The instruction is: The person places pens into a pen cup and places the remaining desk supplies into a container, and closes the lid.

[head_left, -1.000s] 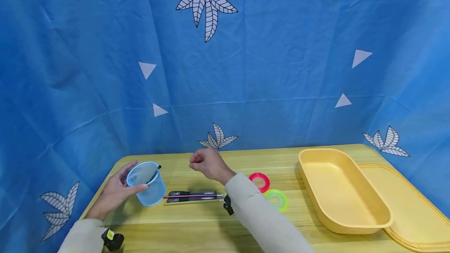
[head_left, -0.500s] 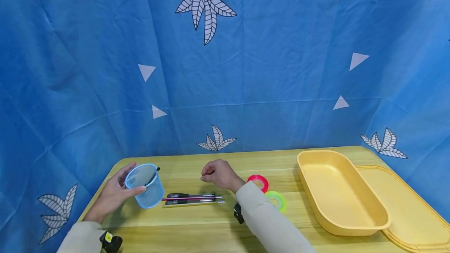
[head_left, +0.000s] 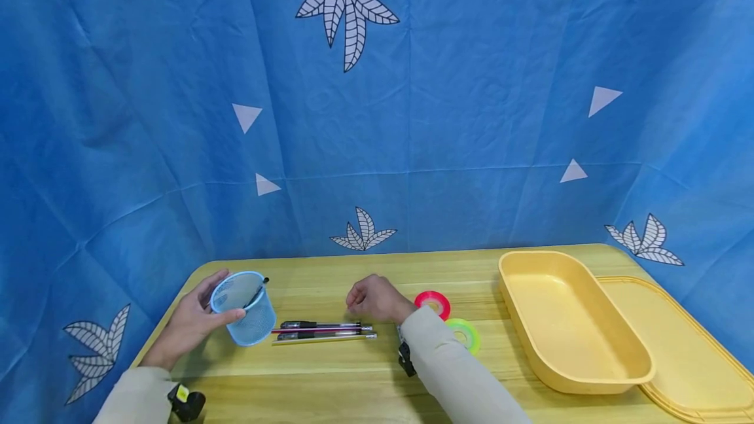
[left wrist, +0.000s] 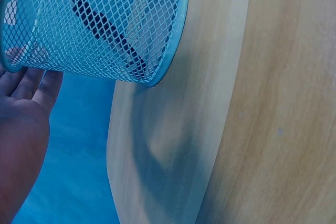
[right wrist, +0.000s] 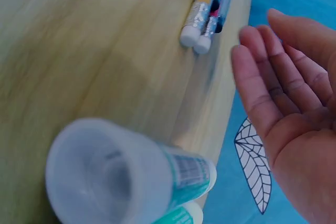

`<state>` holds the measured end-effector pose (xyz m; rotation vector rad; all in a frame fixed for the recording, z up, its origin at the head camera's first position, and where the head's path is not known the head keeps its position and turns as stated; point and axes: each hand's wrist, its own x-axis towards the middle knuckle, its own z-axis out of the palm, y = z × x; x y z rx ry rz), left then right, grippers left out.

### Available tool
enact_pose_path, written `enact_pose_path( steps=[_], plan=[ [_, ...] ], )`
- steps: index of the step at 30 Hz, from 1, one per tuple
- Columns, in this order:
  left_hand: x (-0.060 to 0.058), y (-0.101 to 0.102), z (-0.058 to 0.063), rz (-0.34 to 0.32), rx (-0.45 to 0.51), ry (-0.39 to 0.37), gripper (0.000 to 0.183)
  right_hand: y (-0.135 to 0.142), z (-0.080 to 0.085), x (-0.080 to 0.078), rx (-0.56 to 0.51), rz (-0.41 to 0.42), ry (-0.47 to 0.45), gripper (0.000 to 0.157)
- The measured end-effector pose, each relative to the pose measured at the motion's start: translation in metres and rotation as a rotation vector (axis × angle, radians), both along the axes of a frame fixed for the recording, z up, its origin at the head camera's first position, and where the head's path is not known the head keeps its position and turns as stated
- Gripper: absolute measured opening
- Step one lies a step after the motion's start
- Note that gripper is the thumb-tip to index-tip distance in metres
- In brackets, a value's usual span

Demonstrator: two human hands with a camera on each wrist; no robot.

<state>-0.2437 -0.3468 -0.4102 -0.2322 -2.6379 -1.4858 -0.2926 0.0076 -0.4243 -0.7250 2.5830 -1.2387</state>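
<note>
Table (head_left: pixel 306 391) (wood-grained, blue cloth (head_left: pixel 471 123) behind) lies under the mesh cup (head_left: pixel 254 326).

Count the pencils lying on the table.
2. The red pencil lies among the pens; the yellow pencil lies beside them, nearer the person. The right sleeve covers part of the table, so others may be hidden.

The head view is bright and mostly clear. The blue cloth (head_left: pixel 471 84) looks darker on the left. The yellow tray (head_left: pixel 574 326) has a small shiny spot. Soft shadows lie on the table (head_left: pixel 318 375). The left wrist view shows a gray, fuzzy shadow near the blue cup (left wrist: pixel 79 40). In the right wrist view, the white round thing (right wrist: pixel 152 169) is blurry, and the right hand (right wrist: pixel 294 124) a bit smeary.
</note>
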Motion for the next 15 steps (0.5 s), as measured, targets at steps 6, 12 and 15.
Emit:
enact_pose_path(
  steps=[6,12,15],
  plan=[
    [0.0004,-0.0003,0.0000,0.006,-0.012,-0.014,0.092,0.0011,-0.0041,0.0021,0.040,0.026,-0.063,0.011],
    [0.0003,0.0002,0.0005,0.004,0.007,-0.018,0.092,0.0013,-0.0066,0.0037,0.085,0.045,-0.049,0.014],
    [0.0004,0.0004,0.0011,0.003,0.014,-0.018,0.091,0.0018,-0.0071,0.0038,0.118,0.051,-0.018,0.016]
  ],
)
